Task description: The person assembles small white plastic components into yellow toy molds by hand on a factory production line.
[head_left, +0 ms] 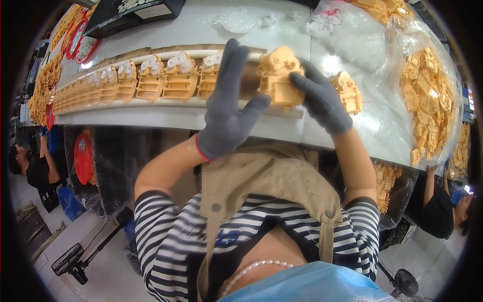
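My right hand (324,98), in a grey glove, grips an orange-yellow plastic housing (284,90) above the table's near edge, thumb across its face. The housing has a rounded top and a square recess below. My left hand (226,108), also gloved, is beside it on the left, fingers stretched upward and apart from the thumb. Its thumb tip is close to the housing's lower left edge; I cannot tell if they touch. Left of my hands, a long white-edged track (196,102) holds a row of similar housings (180,83) fitted with white gears.
Another housing (348,93) lies right of my right hand. A clear bag (427,95) heaped with housings sits farther right. At the back are a black bin (133,17), a clear round dish (236,20) and small white parts (324,22). People work at both sides.
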Tool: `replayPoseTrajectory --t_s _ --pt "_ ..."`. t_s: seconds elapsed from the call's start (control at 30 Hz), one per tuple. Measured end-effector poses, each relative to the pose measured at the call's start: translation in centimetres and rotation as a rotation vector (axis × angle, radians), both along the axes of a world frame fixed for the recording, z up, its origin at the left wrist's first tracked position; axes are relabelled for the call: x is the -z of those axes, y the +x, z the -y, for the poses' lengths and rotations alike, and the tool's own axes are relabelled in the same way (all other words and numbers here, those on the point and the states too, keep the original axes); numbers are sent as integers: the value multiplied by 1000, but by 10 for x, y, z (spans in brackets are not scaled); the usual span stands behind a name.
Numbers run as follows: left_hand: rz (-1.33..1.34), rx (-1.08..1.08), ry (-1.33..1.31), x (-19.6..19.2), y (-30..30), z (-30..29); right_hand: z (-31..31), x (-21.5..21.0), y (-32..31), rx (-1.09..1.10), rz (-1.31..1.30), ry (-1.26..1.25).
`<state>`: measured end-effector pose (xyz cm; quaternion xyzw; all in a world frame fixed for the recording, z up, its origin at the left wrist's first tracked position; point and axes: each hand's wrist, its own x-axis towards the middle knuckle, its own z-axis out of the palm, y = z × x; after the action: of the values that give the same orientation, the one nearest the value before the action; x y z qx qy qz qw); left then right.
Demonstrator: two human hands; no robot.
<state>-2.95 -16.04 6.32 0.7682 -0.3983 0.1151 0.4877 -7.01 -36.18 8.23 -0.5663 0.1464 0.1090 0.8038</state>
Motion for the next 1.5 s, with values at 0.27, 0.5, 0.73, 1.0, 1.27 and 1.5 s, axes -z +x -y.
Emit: replayPoseTrajectory --t_s 0.27,0.5,0.73,1.0,1.27,1.5 --pt "-1534 524 -663 -16 -7 42 -1 9 -28 95 106 -198" --pt "-1301 253 -570 9 -15 59 -11 28 -38 295 378 -730" --pt "-1383 195 -630 1 -20 55 -11 19 -42 202 523 -1163" --pt "-1463 262 -714 9 -15 53 -11 12 -40 58 637 -1292" --pt "-1489 279 -794 9 -12 52 -18 -7 -46 194 156 -362" --pt "-1537 347 -843 1 -12 52 -13 -2 -48 233 212 -408"
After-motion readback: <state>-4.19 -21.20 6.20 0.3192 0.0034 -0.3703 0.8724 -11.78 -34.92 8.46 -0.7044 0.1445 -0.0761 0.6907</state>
